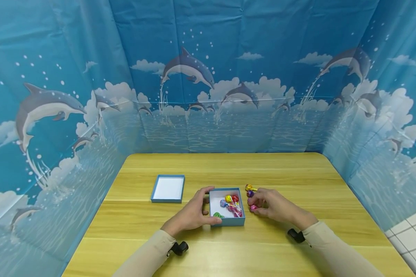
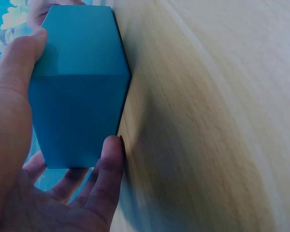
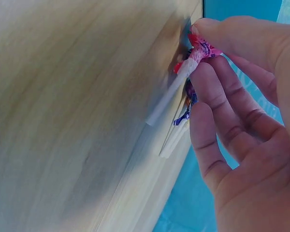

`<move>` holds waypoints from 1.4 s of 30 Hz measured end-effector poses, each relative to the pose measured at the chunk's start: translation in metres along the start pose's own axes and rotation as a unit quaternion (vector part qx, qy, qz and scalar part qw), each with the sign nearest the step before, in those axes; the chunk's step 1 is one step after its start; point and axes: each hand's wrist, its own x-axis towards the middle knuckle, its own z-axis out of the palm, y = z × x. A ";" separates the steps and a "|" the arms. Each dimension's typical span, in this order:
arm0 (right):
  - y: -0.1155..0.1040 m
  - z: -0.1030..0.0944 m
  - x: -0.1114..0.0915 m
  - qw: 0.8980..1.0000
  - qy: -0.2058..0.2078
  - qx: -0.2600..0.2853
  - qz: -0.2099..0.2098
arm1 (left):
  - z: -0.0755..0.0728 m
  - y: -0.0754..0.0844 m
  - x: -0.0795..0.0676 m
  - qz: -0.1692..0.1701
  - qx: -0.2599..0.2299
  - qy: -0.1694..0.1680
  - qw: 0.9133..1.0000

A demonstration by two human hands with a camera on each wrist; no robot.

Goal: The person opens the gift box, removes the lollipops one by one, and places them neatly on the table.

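A blue open box [image 1: 234,222] with a white inside stands on the table in front of me. Several wrapped lollipops [image 1: 230,207] lie in it, among them a green one [image 1: 217,215] in the near left corner. My left hand [image 1: 188,216] grips the box, thumb at the near rim and fingers along its left side. To the right of the box, my right hand [image 1: 276,206] pinches a pink lollipop [image 3: 202,52] by its wrapped head, the white stick hanging free. Just beyond those fingers lie a purple lollipop [image 1: 250,194] and a yellow one [image 1: 249,187].
A shallow blue box lid [image 1: 168,188] with a white inside lies on the left of the wooden table [image 1: 131,238]. Behind the table hangs a blue dolphin curtain [image 1: 208,130]. Black wrist cameras [image 1: 178,248] sit on both forearms.
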 end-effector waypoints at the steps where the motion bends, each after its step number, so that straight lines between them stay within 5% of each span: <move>1: 0.000 0.000 0.000 1.000 0.000 0.001 0.000 | 0.000 0.000 0.000 0.000 -0.001 0.000 1.000; 17: -0.005 -0.009 -0.002 0.999 -0.005 0.037 0.000 | -0.001 0.000 0.000 0.003 0.005 0.000 1.000; 42: 0.000 -0.009 -0.005 1.000 -0.003 -0.011 0.004 | 0.000 0.001 -0.001 0.006 0.011 0.004 1.000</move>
